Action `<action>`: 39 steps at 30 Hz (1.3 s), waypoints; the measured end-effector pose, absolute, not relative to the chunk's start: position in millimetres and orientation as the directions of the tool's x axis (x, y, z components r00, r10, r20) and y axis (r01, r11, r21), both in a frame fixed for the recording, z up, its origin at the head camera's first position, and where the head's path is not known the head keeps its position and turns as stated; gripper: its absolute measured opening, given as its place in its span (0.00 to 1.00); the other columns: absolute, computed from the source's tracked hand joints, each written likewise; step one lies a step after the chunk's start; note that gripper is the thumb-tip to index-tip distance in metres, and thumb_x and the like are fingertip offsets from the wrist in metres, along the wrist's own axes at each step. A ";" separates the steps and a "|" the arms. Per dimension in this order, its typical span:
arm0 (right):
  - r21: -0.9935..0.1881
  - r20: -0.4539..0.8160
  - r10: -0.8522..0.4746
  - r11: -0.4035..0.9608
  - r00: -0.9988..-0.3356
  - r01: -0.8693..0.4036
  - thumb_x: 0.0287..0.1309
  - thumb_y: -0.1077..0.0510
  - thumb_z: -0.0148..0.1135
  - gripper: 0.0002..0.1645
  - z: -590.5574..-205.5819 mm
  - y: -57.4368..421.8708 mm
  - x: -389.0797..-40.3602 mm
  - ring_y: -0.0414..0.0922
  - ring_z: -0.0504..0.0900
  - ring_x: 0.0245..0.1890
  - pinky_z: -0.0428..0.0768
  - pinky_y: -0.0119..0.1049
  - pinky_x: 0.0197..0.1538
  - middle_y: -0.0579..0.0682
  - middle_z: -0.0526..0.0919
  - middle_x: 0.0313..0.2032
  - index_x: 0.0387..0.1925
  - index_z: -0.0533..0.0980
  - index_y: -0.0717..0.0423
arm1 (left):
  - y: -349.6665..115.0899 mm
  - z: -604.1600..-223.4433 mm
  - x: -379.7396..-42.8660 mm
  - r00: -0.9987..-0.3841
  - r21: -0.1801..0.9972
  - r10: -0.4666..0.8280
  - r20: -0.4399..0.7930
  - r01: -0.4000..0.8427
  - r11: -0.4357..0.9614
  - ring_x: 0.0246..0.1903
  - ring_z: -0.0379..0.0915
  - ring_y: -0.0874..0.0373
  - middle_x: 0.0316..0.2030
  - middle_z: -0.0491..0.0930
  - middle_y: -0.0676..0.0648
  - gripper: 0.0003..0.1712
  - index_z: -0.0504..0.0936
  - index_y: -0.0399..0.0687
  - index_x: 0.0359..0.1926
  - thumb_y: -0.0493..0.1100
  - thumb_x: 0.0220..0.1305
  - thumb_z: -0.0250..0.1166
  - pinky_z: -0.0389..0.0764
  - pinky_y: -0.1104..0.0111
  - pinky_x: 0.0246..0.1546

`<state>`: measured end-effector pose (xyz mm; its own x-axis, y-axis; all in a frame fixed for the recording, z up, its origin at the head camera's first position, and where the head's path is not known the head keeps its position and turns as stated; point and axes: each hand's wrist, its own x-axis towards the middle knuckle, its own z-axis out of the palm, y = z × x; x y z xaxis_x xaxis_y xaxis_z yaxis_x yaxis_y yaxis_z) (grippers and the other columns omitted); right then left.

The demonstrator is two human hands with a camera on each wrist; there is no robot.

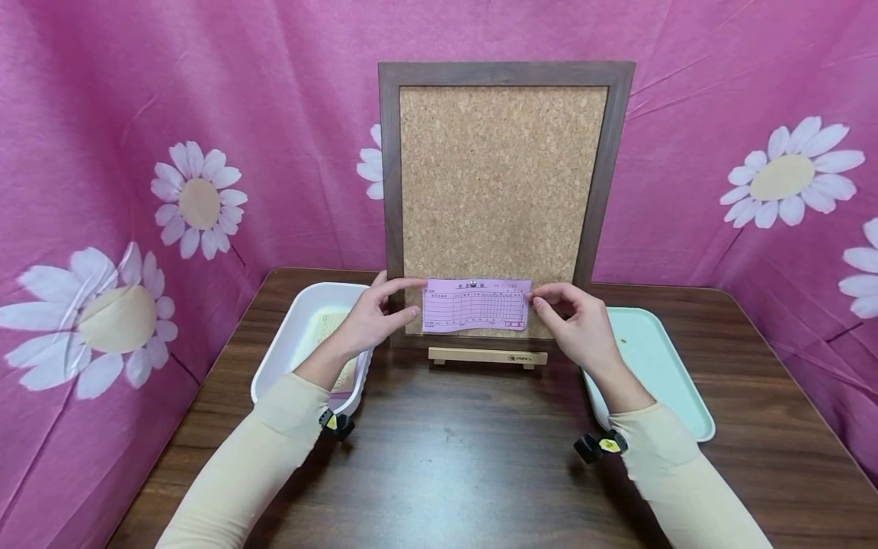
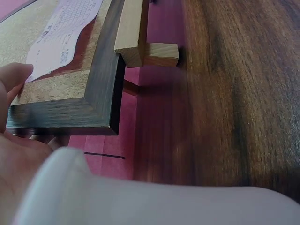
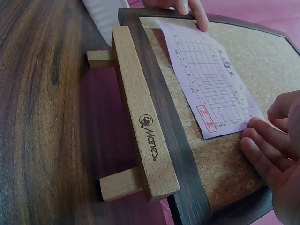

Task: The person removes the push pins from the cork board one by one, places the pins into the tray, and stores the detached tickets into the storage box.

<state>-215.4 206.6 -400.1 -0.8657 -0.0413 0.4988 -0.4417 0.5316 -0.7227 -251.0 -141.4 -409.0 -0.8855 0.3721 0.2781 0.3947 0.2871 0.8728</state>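
A purple receipt slip, printed with a grid and a red stamp box, lies across the lower part of the cork board. A small silver pushpin sits near the middle of its top edge. My left hand is at the slip's left end, index finger extended to the top corner and thumb lower beside the edge. In the left wrist view, other fingers of this hand reach behind the dark frame. My right hand pinches the slip's right edge between thumb and index finger.
A wooden easel supports the board on the brown table. At left, a white tray holds paper slips. A pale green tray stands at right. Behind hangs a pink flowered cloth.
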 end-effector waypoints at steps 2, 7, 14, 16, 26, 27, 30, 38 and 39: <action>-0.724 0.494 -0.042 0.534 -0.869 -0.437 0.70 0.66 0.69 0.06 -400.2 205.7 -215.5 0.27 0.80 0.29 0.75 0.20 0.33 0.60 0.93 0.40 0.46 0.88 0.61 | -141.9 -408.9 -251.6 -0.881 0.873 0.373 0.291 0.404 0.273 0.80 0.54 0.31 0.74 0.72 0.33 0.28 0.81 0.43 0.70 0.35 0.70 0.70 0.64 0.35 0.75; -0.721 0.488 -0.043 0.544 -0.872 -0.430 0.70 0.65 0.69 0.07 -400.3 205.0 -215.4 0.28 0.79 0.30 0.75 0.20 0.34 0.59 0.93 0.40 0.46 0.88 0.60 | -143.1 -410.2 -253.5 -0.870 0.871 0.377 0.317 0.424 0.248 0.58 0.75 0.46 0.71 0.67 0.36 0.30 0.80 0.45 0.72 0.33 0.70 0.69 0.78 0.60 0.55; -0.721 0.488 -0.043 0.544 -0.872 -0.430 0.70 0.65 0.69 0.07 -400.3 205.1 -215.8 0.29 0.79 0.29 0.75 0.20 0.34 0.59 0.92 0.39 0.46 0.88 0.60 | -142.2 -408.6 -252.9 -0.879 0.876 0.373 0.296 0.406 0.261 0.77 0.58 0.37 0.74 0.69 0.35 0.28 0.81 0.44 0.70 0.35 0.71 0.70 0.67 0.39 0.73; -0.720 0.488 -0.044 0.543 -0.872 -0.431 0.70 0.65 0.69 0.07 -400.4 204.8 -215.9 0.28 0.79 0.29 0.75 0.20 0.34 0.59 0.92 0.39 0.46 0.88 0.60 | -142.0 -408.8 -252.7 -0.883 0.877 0.370 0.289 0.399 0.267 0.83 0.44 0.32 0.75 0.71 0.35 0.28 0.81 0.43 0.70 0.35 0.71 0.70 0.58 0.31 0.77; -0.723 0.494 -0.060 0.525 -0.867 -0.448 0.70 0.66 0.69 0.06 -401.0 199.1 -217.1 0.27 0.80 0.33 0.76 0.18 0.37 0.60 0.92 0.40 0.46 0.88 0.61 | -137.7 -407.6 -251.9 -0.883 0.862 0.356 0.306 0.416 0.291 0.85 0.37 0.33 0.73 0.76 0.37 0.25 0.83 0.41 0.66 0.33 0.69 0.69 0.50 0.28 0.79; -0.723 0.492 -0.060 0.527 -0.868 -0.446 0.70 0.66 0.69 0.07 -401.2 198.5 -217.3 0.27 0.80 0.33 0.76 0.18 0.38 0.59 0.93 0.41 0.46 0.88 0.61 | -136.8 -407.5 -252.0 -0.884 0.859 0.348 0.313 0.420 0.293 0.85 0.39 0.34 0.71 0.77 0.37 0.24 0.83 0.41 0.65 0.33 0.69 0.69 0.49 0.29 0.79; -0.726 0.484 -0.056 0.532 -0.873 -0.436 0.70 0.66 0.69 0.07 -401.4 196.8 -217.2 0.28 0.80 0.33 0.76 0.18 0.38 0.59 0.93 0.41 0.46 0.88 0.60 | -133.9 -407.8 -252.8 -0.886 0.856 0.325 0.332 0.428 0.291 0.79 0.53 0.35 0.67 0.77 0.33 0.22 0.84 0.40 0.63 0.33 0.69 0.69 0.54 0.33 0.78; -0.725 0.483 -0.053 0.536 -0.874 -0.433 0.70 0.66 0.69 0.07 -399.6 193.5 -215.6 0.27 0.79 0.33 0.75 0.19 0.38 0.60 0.92 0.41 0.46 0.88 0.61 | -129.8 -407.5 -253.6 -0.895 0.862 0.280 0.348 0.423 0.279 0.62 0.63 0.44 0.61 0.73 0.35 0.20 0.86 0.42 0.60 0.34 0.68 0.71 0.60 0.45 0.72; -0.724 0.484 -0.053 0.537 -0.873 -0.434 0.70 0.66 0.69 0.07 -399.4 193.2 -215.5 0.27 0.79 0.33 0.75 0.19 0.38 0.60 0.92 0.41 0.46 0.88 0.61 | -129.8 -407.3 -253.7 -0.895 0.863 0.280 0.348 0.422 0.276 0.63 0.63 0.44 0.61 0.73 0.35 0.20 0.86 0.42 0.61 0.34 0.68 0.72 0.60 0.44 0.73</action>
